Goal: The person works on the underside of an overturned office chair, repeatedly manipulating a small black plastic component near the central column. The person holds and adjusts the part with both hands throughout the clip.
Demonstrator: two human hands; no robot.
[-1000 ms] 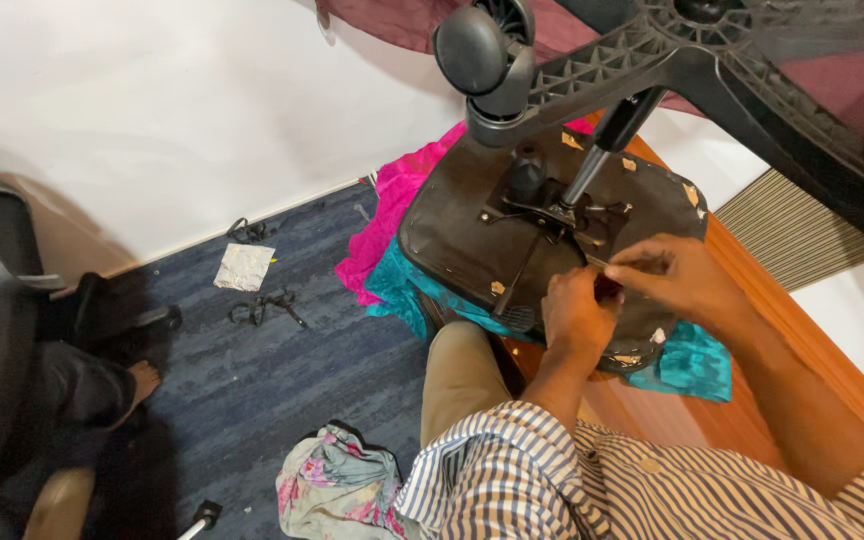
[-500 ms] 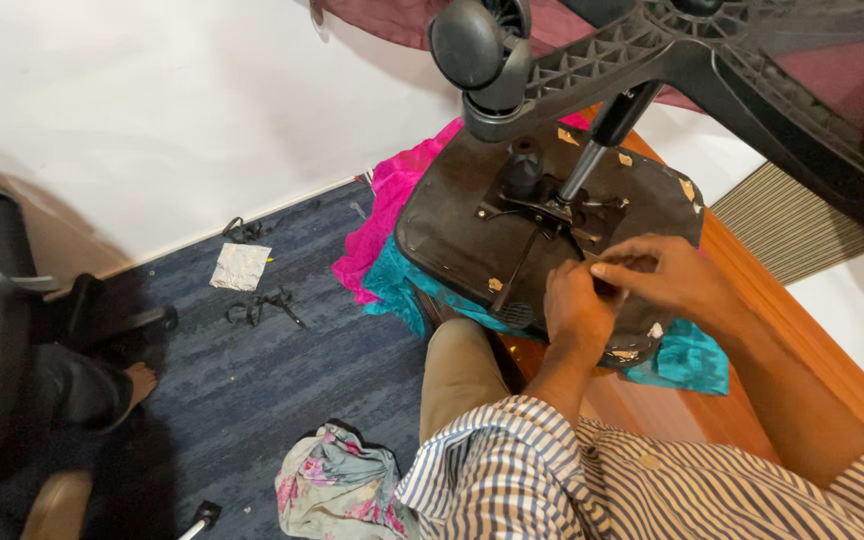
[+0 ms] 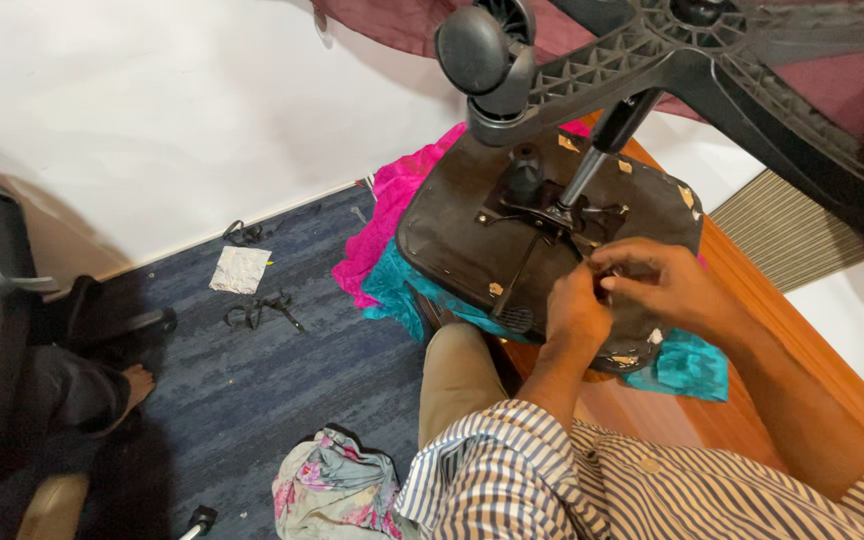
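The upturned office chair fills the view from twelve to three o'clock: its black star base [image 3: 752, 70] spreads over my hands, with one caster [image 3: 482, 50] hanging at twelve o'clock, and the gas column [image 3: 602, 145] slants down into the metal mechanism [image 3: 542, 210] on the underside of the dark seat [image 3: 462, 250]. That base and column stand between my eyes and part of the seat. The seat lies on pink cloth [image 3: 392, 220] and teal cloth [image 3: 692, 365] over a wooden surface [image 3: 802, 370]. At nine o'clock blue carpet [image 3: 232, 390] carries a silver foil piece [image 3: 240, 270] and black straps [image 3: 257, 312], with another person's bare foot [image 3: 132, 385] farther left. A flowered cloth [image 3: 337, 490] sits at six o'clock beside my knee [image 3: 457, 380]. My left hand [image 3: 577, 315] and right hand [image 3: 667, 285] meet at the seat's near edge, fingers pinched together on something small; what it is I cannot tell. Compared with a second ago, both hands stay at the same spot on the seat, and my view has drifted slightly.
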